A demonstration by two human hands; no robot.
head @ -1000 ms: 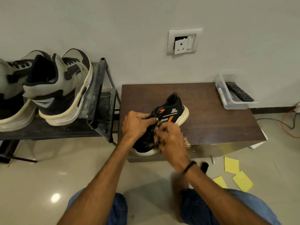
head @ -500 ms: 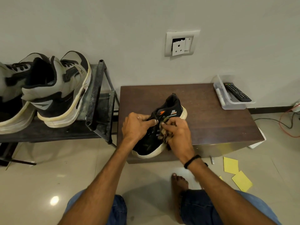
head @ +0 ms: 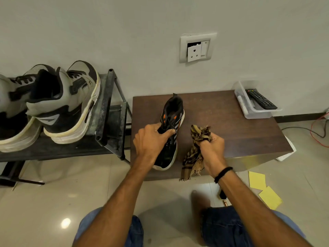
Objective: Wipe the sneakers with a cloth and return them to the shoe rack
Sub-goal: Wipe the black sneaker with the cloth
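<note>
Sneaker in black with orange marks and a pale sole (head: 173,114) sits near the front-left corner of our low dark wooden table (head: 231,132), heel toward the wall, toe reaching past the front edge toward us; whether the sole lies flat on the wood we cannot tell; our left hand (head: 151,139) grips it at the laces, thumb laid across the top and fingers curled round its left side; our right hand (head: 211,148), with a black band (head: 223,173) at the wrist, is closed round a bunched tan-and-brown striped cloth (head: 193,155), just beside the sneaker and apart from it; one fringed end of the cloth sticks up above the fist, the other hangs past the table's front edge; at the back-right corner a clear plastic tray (head: 249,113) holds a black remote control (head: 260,99); left of the table stands the dark metal shoe rack (head: 105,111), and on its top shelf sits a pair of grey-and-black high-top sneakers (head: 67,104), heels toward us; yellow paper sheets (head: 257,180) lie on the tiled floor to the right.
</note>
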